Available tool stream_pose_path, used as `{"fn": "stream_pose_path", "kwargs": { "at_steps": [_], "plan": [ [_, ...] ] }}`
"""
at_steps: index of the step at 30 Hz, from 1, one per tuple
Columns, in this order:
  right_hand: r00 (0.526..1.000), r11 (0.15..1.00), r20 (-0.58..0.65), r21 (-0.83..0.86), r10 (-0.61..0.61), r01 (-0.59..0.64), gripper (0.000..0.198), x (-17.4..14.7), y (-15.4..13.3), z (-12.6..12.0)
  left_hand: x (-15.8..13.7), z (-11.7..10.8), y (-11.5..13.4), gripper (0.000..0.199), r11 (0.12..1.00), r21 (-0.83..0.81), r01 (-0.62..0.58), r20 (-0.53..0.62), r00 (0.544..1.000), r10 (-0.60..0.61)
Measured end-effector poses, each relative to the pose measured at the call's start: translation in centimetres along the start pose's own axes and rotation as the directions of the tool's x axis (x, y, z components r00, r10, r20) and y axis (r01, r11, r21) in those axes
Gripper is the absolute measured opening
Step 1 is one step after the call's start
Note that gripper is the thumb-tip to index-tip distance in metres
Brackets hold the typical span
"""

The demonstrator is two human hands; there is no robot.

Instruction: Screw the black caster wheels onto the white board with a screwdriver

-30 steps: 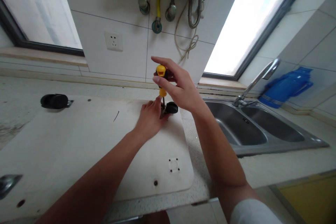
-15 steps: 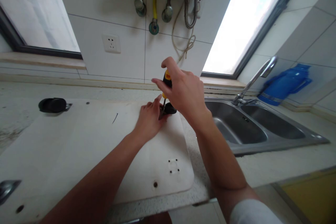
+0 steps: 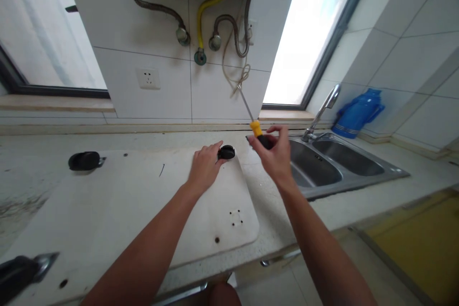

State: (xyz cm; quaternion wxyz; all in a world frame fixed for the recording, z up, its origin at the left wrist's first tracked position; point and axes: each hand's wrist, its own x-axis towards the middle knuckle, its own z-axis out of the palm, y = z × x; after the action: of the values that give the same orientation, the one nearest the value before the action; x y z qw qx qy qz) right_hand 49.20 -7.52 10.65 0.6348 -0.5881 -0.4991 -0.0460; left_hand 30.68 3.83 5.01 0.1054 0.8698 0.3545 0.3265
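A black caster wheel [image 3: 226, 152] sits at the far right corner of a white board [image 3: 143, 210] with rounded corners. My left hand [image 3: 205, 166] is closed around the caster's left side, its thumb and fingers against it; the mounting plate is mostly hidden. Off to the right, above the worktop, my right hand [image 3: 278, 160] grips the black and yellow handle of a screwdriver [image 3: 256, 127]. The shaft points up and to the left, away from the caster. A tiny dark bit shows at the right thumb tip, too small to name.
Two more casters stand on the board, one at the far left [image 3: 85, 161] and one at the near left [image 3: 21, 272]. Several small holes [image 3: 235, 217] mark the near right corner. A steel double sink [image 3: 358, 181], tap [image 3: 324, 110] and blue thermos [image 3: 360, 112] are on the right.
The screwdriver has come up off the caster, and my right hand has moved right with it, turning its tip upward. My left hand stays at the caster. The view has shifted.
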Motion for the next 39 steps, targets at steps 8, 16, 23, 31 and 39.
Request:
{"fn": "stream_pose_path", "kwargs": {
  "at_steps": [8, 16, 23, 31, 39],
  "plan": [
    [0.967, 0.957, 0.076, -0.182, 0.244, -0.228, 0.023, -9.0, 6.9, 0.9, -0.1, -0.3, 0.0, 0.037, 0.999, -0.002, -0.039, -0.007, 0.999, 0.039],
    [0.921, 0.911, 0.176, -0.296, 0.348, -0.288, 0.022, -8.0, 7.9, 1.9, -0.3, -1.0, 0.5, 0.034, 0.997, 0.071, -0.013, 0.008, 1.000, 0.012],
    [0.913, 0.895, 0.198, -0.354, 0.357, -0.273, 0.025, -8.1, 8.0, 2.3, -0.4, -1.8, 0.8, 0.050, 0.982, 0.187, -0.007, 0.031, 1.000, 0.002],
    [0.914, 0.888, 0.239, -0.408, 0.327, -0.211, 0.024, -8.0, 7.3, 2.5, -0.8, -1.6, 1.0, 0.059, 0.970, 0.238, -0.059, 0.064, 0.997, 0.045],
    [0.907, 0.873, 0.242, -0.437, 0.345, -0.215, 0.033, -7.8, 6.9, 2.1, -6.9, -6.2, 0.6, 0.051, 0.967, 0.243, -0.070, -0.085, 0.992, 0.093]
  ]
}}
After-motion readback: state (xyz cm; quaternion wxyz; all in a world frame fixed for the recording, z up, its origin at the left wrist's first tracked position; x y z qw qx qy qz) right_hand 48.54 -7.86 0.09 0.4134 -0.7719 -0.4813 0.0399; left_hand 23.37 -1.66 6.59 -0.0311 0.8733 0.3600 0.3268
